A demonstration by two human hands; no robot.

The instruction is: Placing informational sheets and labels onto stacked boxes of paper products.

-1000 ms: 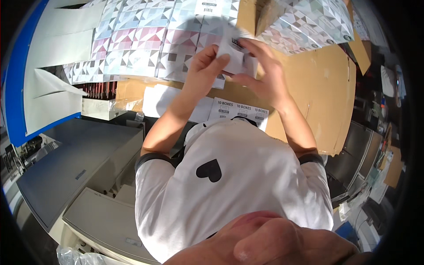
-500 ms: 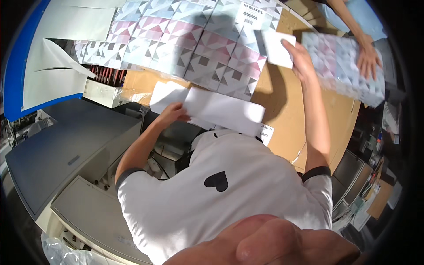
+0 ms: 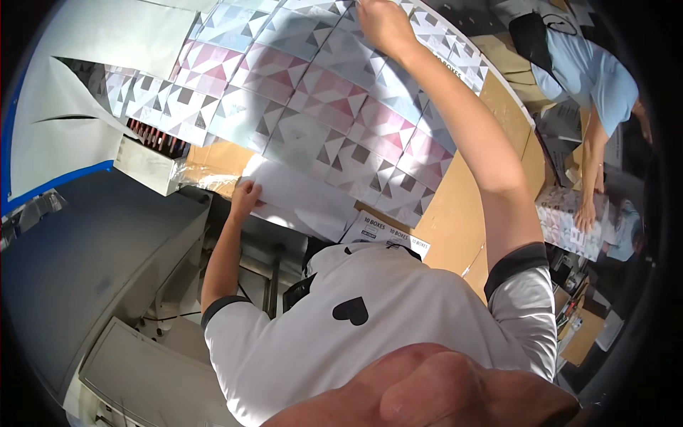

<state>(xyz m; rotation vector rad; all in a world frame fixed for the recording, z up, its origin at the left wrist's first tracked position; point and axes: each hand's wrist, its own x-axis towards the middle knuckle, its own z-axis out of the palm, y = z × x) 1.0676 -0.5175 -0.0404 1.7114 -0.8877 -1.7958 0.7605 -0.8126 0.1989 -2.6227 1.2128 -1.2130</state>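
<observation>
Brown cardboard-topped desk in sunlight and shadow

Rows of boxes printed with grey, white, pale blue and pink triangles cover much of the desk, packed side by side, with bare cardboard showing to their right. Along their near edge, toward the person's body, lies a blank white rectangular sheet, slanting down to the right. White label sheets with black print lie just beside its right end.

The person's left hand is at the left end of the blank sheet, its fingers curled inward and touching the edge — whether they are clamped on it, I cannot tell. The right hand is well apart from it, stretched out over the far rows of boxes; its fingertips run into the top edge of the view, so I cannot tell whether they are together or grip anything.

Left of the blank sheet sits a white box of thin dark red pieces, with clear crinkled film near it. Beyond that rises a white panel with slits, and a grey cabinet fills the lower left. The person wears a white T-shirt with a black heart.

At far right, a co-worker in a light blue shirt rests one hand on a separate triangle-patterned box — well away from the rows.
</observation>
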